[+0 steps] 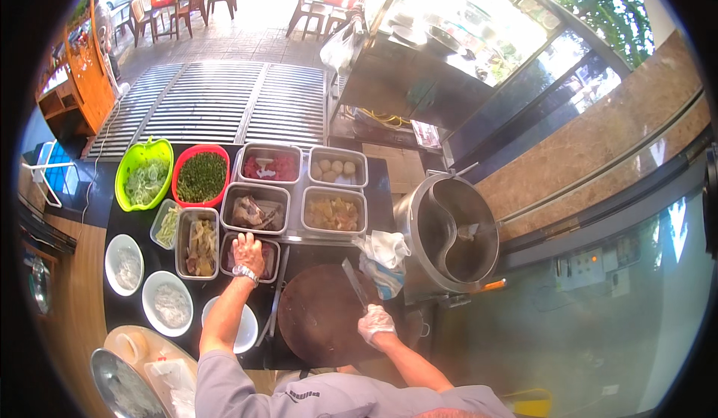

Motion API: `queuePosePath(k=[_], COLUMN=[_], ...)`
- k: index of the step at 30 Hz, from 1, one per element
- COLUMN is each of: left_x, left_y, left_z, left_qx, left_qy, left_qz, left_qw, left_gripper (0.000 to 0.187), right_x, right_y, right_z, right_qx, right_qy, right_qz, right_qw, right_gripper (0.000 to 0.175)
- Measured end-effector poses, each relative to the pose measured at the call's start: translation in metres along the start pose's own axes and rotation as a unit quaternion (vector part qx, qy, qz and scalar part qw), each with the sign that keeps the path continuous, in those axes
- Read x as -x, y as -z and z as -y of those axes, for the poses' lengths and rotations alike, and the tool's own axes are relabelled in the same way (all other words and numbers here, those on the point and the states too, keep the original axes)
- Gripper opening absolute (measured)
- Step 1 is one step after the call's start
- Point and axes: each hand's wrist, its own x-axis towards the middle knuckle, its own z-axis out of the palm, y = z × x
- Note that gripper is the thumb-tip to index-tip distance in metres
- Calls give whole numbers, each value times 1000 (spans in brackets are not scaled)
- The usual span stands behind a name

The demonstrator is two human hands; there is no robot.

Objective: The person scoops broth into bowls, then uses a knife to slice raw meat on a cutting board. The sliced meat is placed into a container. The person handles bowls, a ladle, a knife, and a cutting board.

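My right hand [377,324], in a clear plastic glove, grips a knife [354,281]. Its blade points away from me over the round brown chopping board [314,317]. My left hand [248,251] is bare, with a metal watch at the wrist. It reaches over a small steel tray [273,275] of dark red meat, and what its fingertips touch is hidden. Just beyond it lies a steel tray of cooked meat on the bone [255,213]. To its left, a longer steel tray holds pale brown meat pieces [200,250].
A divided steel pot [453,233] stands at the right, with a crumpled cloth [384,255] between it and the board. White bowls, two with noodles [171,306], line the left. Beyond are baskets of sliced onion [147,181] and chopped herbs [203,176], and a tray of meatballs [335,168].
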Motion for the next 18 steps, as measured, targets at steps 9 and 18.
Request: queuePosePath(k=[9,18], left_x=[10,-3], left_y=[-18,30], left_z=[10,17], left_qx=[-42,112], left_qy=[-33,-80], left_qz=[25,-55], left_qw=[998,989], left_gripper=[11,18], right_x=[26,37], right_y=[0,7], right_z=[4,13], right_qx=[-201,-143], right_qy=[-27,27], right_qz=[-75,-19], right_qw=[976,989], right_gripper=[31,30])
